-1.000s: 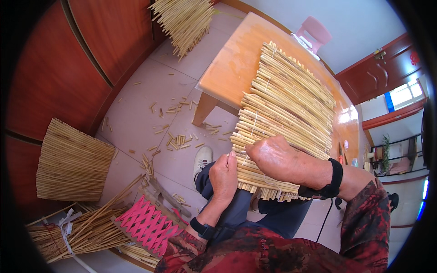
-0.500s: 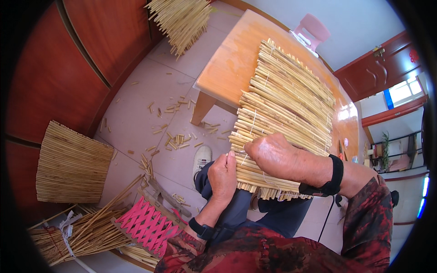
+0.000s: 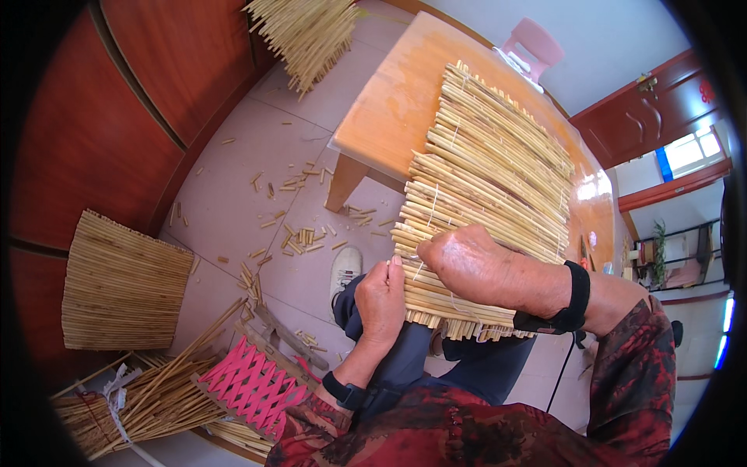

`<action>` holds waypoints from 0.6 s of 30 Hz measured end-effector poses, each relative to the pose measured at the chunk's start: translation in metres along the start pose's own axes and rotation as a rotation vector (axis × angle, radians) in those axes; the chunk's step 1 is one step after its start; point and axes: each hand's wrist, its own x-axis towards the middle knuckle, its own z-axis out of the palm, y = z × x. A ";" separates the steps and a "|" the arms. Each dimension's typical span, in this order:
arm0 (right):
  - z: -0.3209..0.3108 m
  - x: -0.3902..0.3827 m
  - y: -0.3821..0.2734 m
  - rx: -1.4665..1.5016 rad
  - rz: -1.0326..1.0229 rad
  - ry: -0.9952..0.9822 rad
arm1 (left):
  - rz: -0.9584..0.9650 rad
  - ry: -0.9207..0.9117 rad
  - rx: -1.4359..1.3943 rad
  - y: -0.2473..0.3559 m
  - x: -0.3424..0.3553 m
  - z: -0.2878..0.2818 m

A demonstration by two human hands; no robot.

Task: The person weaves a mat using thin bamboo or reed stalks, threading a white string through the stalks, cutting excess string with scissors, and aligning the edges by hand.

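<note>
A mat of pale reed sticks (image 3: 498, 171), bound with white cord, lies over the wooden table and reaches down above my lap. My left hand (image 3: 380, 303) is closed on its near left edge, thumb pointing up along the stick ends. My right hand (image 3: 475, 265) is closed in a fist over the lower rows, knuckles up, beside a white cord crossing the reeds. What its curled fingers hold is hidden underneath.
The table (image 3: 377, 97) has a pink chair (image 3: 537, 47) behind it. Reed offcuts (image 3: 303, 237) litter the tiled floor. Another mat (image 3: 120, 288) leans against red cabinets. Loose reed bundles (image 3: 140, 405) and a pink-laced stool (image 3: 249, 381) sit at lower left; more reeds (image 3: 299, 35) lie at top.
The view has shifted slightly, with the table and mat a little higher in the picture. Both hands keep nearly the same pose and place on the mat.
</note>
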 end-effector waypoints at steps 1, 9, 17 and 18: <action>0.000 0.000 0.000 0.002 0.000 -0.002 | 0.000 -0.001 0.000 0.001 0.000 0.000; 0.002 0.001 0.003 -0.001 0.006 0.008 | 0.003 -0.006 0.016 0.000 0.003 0.000; 0.007 -0.002 0.012 0.081 -0.178 0.160 | -0.028 -0.038 -0.007 0.000 0.005 -0.005; 0.010 -0.002 0.014 -0.037 -0.238 0.201 | -0.036 -0.049 -0.012 -0.001 0.005 -0.005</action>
